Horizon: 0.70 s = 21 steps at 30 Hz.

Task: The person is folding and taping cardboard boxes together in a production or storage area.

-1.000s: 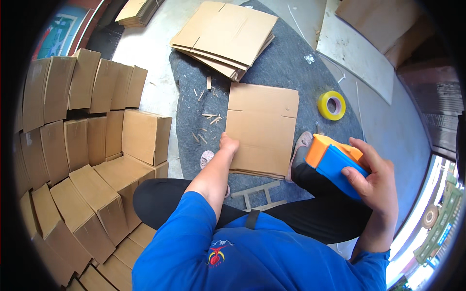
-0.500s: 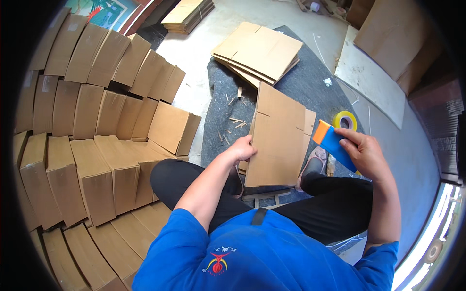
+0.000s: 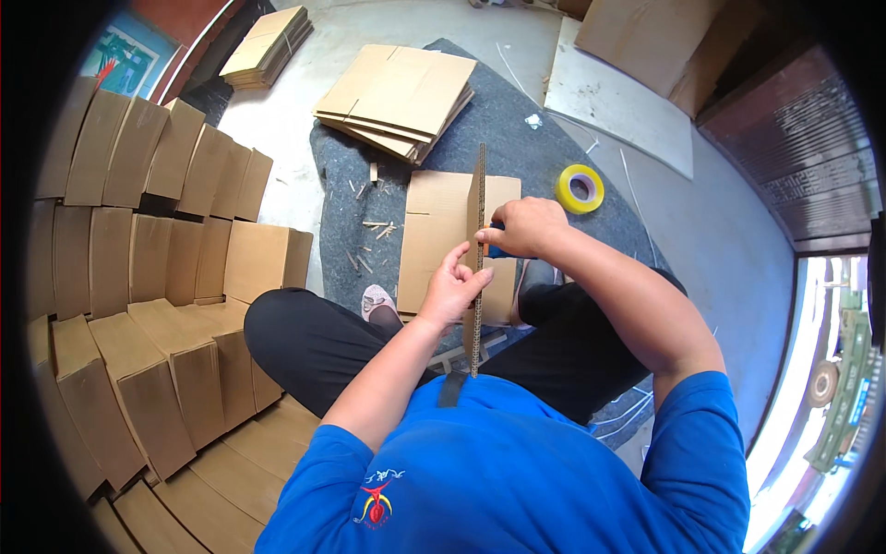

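A flat, folded cardboard box (image 3: 481, 185) stands on edge in front of me, its thin corrugated edge facing up. My left hand (image 3: 447, 295) grips it from the left, with the thumb across the edge and the index finger raised along the side. On the other side, my right hand (image 3: 531, 227) is closed round a flat blue tool with an orange end (image 3: 496, 251). The orange end is against the box's right face; the fingers cover most of the tool. Beneath lies another flat cardboard box (image 3: 428, 249), between my feet.
A stack of flat boxes (image 3: 397, 88) lies ahead on the dark mat (image 3: 517, 102), near small cardboard scraps (image 3: 378, 224). A yellow tape roll (image 3: 595, 191) is at the right. Rows of boxes (image 3: 152, 379) rise at my left. A tied cardboard bundle (image 3: 263, 51) sits farther back.
The cardboard box has turned from face-up to edge-up. My right hand has brought the blue tool leftward against it. The view has shifted to the right.
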Tool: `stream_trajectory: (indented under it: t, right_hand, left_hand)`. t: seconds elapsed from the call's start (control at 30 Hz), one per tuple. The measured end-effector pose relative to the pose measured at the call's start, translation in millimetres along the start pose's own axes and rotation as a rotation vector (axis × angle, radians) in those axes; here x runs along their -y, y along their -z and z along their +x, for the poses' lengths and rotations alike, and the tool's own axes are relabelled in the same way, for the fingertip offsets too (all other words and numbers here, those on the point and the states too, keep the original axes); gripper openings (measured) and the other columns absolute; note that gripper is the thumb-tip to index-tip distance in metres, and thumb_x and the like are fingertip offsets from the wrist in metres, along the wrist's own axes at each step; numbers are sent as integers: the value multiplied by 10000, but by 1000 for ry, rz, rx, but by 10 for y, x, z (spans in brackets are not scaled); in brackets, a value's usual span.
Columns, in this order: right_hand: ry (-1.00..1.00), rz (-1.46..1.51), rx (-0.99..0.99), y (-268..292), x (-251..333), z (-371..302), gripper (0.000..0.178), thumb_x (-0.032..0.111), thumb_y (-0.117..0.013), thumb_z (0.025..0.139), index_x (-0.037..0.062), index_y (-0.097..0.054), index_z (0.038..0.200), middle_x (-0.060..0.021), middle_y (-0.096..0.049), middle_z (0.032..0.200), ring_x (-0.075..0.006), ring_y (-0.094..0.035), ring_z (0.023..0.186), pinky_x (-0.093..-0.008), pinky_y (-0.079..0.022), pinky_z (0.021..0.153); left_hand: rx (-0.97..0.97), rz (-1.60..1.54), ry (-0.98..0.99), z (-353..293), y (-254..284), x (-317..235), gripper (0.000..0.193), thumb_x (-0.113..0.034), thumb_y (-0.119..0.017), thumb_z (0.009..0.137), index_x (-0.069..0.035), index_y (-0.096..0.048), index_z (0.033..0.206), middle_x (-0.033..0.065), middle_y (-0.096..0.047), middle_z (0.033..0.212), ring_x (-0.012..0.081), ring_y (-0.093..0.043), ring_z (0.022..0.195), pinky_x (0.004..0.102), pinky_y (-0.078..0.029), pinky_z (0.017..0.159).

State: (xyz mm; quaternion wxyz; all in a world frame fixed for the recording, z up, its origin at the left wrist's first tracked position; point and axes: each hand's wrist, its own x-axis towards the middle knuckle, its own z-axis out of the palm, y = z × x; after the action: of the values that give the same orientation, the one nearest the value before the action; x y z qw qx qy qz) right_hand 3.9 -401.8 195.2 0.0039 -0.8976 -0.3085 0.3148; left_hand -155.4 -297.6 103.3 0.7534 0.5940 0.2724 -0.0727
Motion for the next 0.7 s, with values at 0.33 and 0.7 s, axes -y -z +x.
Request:
stream_trajectory:
  t: [0.33, 0.7]
  right_hand:
    - [-1, 168, 11, -260, -242, 85, 651, 735, -574, 804, 195, -747, 1124, -123, -722, 1079, -304, -677, 1035, -403, -524, 907]
    - [-161, 154, -274, 191, -113, 286, 370, 329, -614, 770, 56, -747, 980, -165, -719, 1047, -316, -689, 996, -402, -544, 865]
  left_hand:
    - [59, -158, 183, 1, 248, 53, 744, -315, -737, 892, -43, -360, 1473, -48, -581, 796, 27, -519, 647, 211, -404, 525]
    - [-293, 1100, -585, -276, 571, -508, 524, -124, -535, 911, 18, -416, 1402, 246, -567, 1038, 440, -630, 885, 483, -533, 775]
